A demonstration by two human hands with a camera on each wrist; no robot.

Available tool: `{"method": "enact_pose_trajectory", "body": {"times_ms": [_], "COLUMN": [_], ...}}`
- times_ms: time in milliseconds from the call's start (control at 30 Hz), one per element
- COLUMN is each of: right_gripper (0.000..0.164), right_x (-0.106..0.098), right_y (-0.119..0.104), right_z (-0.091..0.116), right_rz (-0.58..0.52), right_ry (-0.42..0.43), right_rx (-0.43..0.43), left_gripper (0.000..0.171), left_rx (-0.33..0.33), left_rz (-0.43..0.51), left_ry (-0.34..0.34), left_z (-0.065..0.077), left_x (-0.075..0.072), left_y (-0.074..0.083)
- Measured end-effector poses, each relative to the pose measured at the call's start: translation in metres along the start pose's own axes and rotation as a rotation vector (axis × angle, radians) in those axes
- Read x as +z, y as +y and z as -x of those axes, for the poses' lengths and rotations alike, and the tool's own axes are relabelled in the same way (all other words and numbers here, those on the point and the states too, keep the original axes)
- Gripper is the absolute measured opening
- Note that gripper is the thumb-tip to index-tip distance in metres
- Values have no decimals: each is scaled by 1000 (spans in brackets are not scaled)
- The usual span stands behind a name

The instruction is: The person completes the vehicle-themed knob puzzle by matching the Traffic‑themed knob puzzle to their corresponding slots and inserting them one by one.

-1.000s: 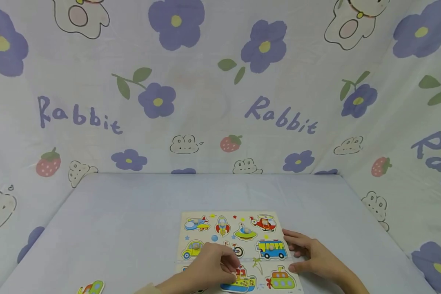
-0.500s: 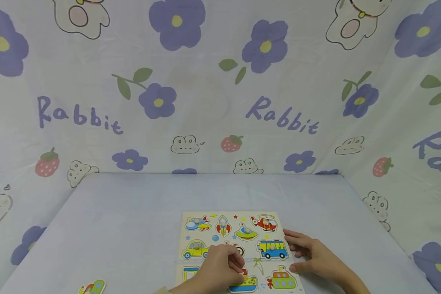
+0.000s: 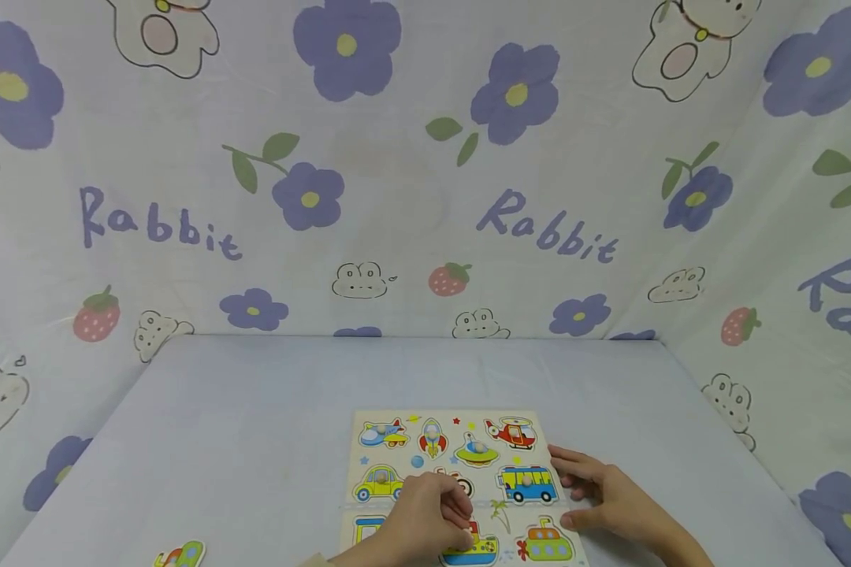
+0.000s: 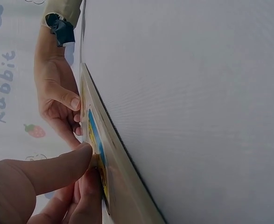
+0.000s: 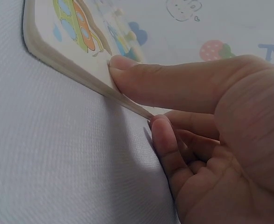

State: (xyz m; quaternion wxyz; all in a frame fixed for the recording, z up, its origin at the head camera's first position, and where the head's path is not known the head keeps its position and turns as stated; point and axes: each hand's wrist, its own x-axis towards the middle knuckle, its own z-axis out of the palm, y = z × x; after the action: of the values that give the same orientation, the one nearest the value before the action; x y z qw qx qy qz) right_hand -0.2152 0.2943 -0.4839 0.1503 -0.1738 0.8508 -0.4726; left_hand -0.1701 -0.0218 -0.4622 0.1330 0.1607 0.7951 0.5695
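A pale wooden puzzle board (image 3: 521, 518) with knobbed vehicle pieces lies flat near the front of the table. Over its lower middle, my left hand (image 3: 425, 516) pinches the knob of the red, yellow and blue ship piece (image 3: 478, 549), which sits at its place in the board. Thumb and forefinger meet at that knob in the left wrist view. At the board's right edge, my right hand (image 3: 610, 500) grips the rim, thumb (image 5: 169, 84) on top and curled fingers against the side. The left forearm and hand hide part of the board's bottom row.
A loose green and red piece (image 3: 180, 554) lies on the white table (image 3: 255, 441) at the front left. The submarine (image 3: 544, 542), bus (image 3: 528, 484) and helicopter (image 3: 512, 433) pieces sit on the board's right side. A printed cloth wall (image 3: 397, 173) stands behind.
My left hand has shifted slightly right and the ship piece, earlier askew over its spot, now lies lined up there. The right hand has stayed at the board's edge.
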Motion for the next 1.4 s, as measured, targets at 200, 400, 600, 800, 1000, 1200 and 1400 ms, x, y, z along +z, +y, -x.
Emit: {"method": "enact_pose_trajectory", "body": {"times_ms": [200, 400, 600, 800, 1000, 1200, 1400], "right_gripper": [84, 84, 84, 85, 87, 87, 85], "right_x": [1, 3, 4, 3, 0, 1, 2], "right_y": [0, 1, 1, -1, -4, -4, -2], "right_z": [-1, -3, -3, -3, -2, -1, -1], "right_rz": [1, 19, 37, 10, 25, 11, -4], "right_ry": [1, 8, 13, -3, 5, 4, 4], "right_rx": [10, 32, 39, 12, 29, 40, 35], "left_gripper": [25, 25, 25, 25, 16, 14, 22], "left_rx": [1, 14, 1, 14, 39, 92, -33], "left_rz": [9, 5, -3, 40, 147, 145, -32], "left_ry": [-13, -16, -18, -8, -11, -31, 28], "left_z": [1, 1, 1, 2, 18, 53, 93], "left_x": [-2, -4, -4, -3, -7, -59, -141], "left_y": [0, -2, -2, -8, -9, 3, -11]}}
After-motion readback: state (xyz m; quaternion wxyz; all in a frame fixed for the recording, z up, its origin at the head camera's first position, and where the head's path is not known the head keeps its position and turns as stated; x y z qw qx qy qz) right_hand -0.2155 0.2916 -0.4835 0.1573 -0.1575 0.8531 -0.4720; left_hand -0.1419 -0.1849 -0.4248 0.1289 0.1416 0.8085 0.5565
